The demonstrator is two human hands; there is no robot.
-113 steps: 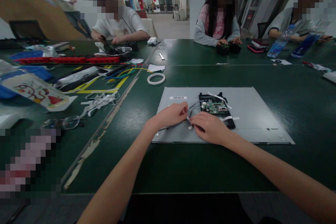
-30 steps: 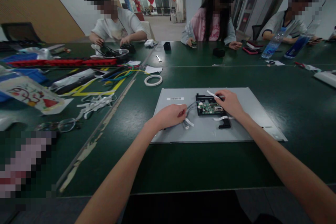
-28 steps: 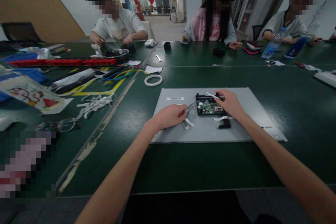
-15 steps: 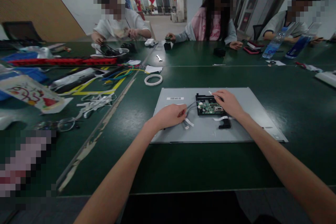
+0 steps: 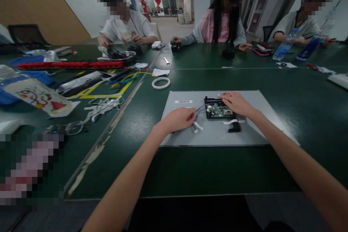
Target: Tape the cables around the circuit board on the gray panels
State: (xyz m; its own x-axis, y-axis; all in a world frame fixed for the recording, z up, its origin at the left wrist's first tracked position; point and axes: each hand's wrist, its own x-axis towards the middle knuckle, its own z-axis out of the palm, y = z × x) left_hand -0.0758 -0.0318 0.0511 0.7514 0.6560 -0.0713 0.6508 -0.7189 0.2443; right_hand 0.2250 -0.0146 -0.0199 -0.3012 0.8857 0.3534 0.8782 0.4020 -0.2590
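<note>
A flat grey metal panel (image 5: 257, 112) lies on the green table, bearing a barcode label. On it sits a green circuit board (image 5: 214, 111) in a black frame. My left hand (image 5: 181, 119) is closed around thin grey cables (image 5: 201, 110) that run to the board's left side; its fingertips are partly hidden. My right hand (image 5: 236, 103) lies over the board's upper right, fingers stretched out flat toward the frame's top edge. A small white piece of tape shows at its fingertips. Below the board are a black connector piece (image 5: 235, 127) and white tape strips.
A roll of white tape (image 5: 161, 83) and a small wrench (image 5: 166, 60) lie beyond the panel. Tangled white cables (image 5: 102, 107), glasses (image 5: 74, 128) and a red strip (image 5: 70, 64) crowd the left. Three people sit across; bottles (image 5: 286, 45) stand at the right.
My right hand's fingers have gone from pinching a white strip of tape to lying flatter over the frame's top edge. My left hand stays on the cables. The view has shifted slightly.
</note>
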